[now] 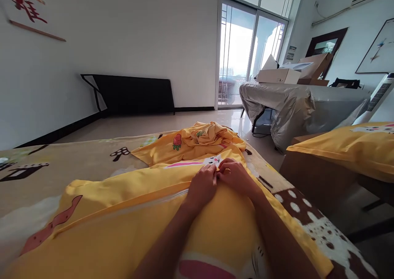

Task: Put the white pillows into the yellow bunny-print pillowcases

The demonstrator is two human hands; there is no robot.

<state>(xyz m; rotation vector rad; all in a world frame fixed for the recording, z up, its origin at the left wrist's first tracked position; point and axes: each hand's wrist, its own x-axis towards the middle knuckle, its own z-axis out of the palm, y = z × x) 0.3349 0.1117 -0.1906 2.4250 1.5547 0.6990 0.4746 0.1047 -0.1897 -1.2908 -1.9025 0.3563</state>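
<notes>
A plump yellow pillowcase with rabbit prints lies right in front of me, filled out by something inside. Along its upper side runs a pale zipper under a fabric flap, up to my hands. My left hand pinches the cloth at the zipper's right-hand stretch. Close beside it, almost touching, my right hand has its thumb and index finger pinched at the same seam. The zipper pull is hidden by my fingers. Just beyond them lies a crumpled yellow cloth with a carrot print.
A patterned beige blanket lies beneath. Another yellow pillow rests at the right, by a cardboard box. Farther back are a plastic-covered table with boxes, a black folded panel against the wall, and a glass door.
</notes>
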